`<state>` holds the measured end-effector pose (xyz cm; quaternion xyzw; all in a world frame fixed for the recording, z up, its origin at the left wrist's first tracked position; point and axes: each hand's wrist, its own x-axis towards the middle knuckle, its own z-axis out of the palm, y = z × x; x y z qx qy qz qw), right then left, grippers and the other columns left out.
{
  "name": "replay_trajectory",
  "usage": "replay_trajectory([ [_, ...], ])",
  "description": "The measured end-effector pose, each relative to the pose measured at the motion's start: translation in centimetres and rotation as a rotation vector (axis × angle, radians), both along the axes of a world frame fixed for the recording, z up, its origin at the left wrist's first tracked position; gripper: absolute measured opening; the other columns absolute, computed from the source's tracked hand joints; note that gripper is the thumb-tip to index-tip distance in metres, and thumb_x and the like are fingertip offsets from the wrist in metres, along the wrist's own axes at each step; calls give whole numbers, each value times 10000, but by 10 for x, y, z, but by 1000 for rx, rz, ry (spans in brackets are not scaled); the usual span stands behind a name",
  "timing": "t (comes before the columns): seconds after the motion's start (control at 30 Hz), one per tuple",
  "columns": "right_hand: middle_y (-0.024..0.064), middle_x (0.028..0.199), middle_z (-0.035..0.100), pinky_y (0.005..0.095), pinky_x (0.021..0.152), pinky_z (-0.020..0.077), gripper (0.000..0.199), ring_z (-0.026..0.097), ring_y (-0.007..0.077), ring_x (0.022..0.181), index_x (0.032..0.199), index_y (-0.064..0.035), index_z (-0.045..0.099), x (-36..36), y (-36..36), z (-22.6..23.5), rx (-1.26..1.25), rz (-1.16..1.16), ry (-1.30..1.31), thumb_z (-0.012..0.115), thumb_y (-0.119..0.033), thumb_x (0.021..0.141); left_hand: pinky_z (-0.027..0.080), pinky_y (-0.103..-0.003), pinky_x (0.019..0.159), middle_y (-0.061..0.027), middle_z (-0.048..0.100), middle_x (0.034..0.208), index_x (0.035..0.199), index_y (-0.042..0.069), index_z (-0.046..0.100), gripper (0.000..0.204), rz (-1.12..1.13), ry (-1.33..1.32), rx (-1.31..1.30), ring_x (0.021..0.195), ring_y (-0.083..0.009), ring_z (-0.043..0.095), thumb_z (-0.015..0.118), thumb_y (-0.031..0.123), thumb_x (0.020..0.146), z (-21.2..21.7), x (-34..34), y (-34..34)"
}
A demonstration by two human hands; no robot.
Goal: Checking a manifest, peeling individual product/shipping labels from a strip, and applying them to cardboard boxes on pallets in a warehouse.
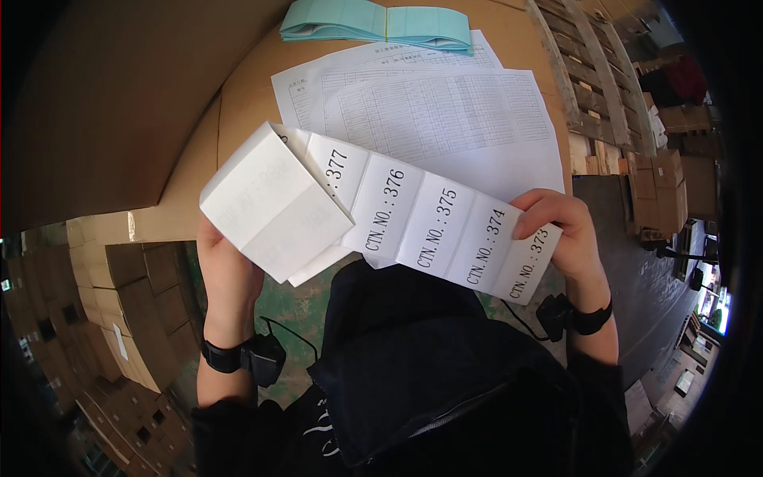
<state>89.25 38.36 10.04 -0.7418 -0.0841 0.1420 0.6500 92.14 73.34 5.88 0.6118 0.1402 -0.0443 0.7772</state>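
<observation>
At far left, brown cardboard cartons [131, 294] are stacked beside the worktop [238, 95]; what most of them hold cannot be made out. Above them rises a large cardboard panel [95, 103]. At the right, more cartons [658, 187] stand past a wooden pallet [592, 79], their contents likewise hidden.

The left hand [226, 262] comes up from below, wrist nearly straight, under the thick folded end of a white label strip [417, 211]. Its fingers are out of sight behind the paper, so I cannot tell how its grip is set. The strip slants down between both hands, in front of the printed sheets [461, 119]. The right hand [568, 230] bends inward at the strip's single-layer end, its grip pinching the upper edge between thumb and finger.

The worktop's near edge shows just left of the left hand; green floor [298, 314] lies below the strip. The sheets overlap at the middle, with a banded teal paper bundle [377, 24] at their far edge. Beyond the worktop's right edge stretches a grey floor [612, 238].
</observation>
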Motion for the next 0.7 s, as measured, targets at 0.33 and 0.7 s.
replay_trajectory([
  [0.33,95,933,642,266,741,477,140,614,179,867,859,-15,649,16,-17,7,-149,-39,-101,572,28,750,348,-368,991,-164,444,1286,1267,-2,415,513,-378,-710,984,1196,-271,436,438,-69,759,68,54,-39],
  [0.7,74,1055,629,287,801,459,227,597,239,959,1030,-55,610,38,-65,48,-558,-218,-400,507,-69,829,393,-315,522,-103,529,594,816,0,578,154,-1146,-681,869,529,-197,486,561,149,850,73,97,-133],
])
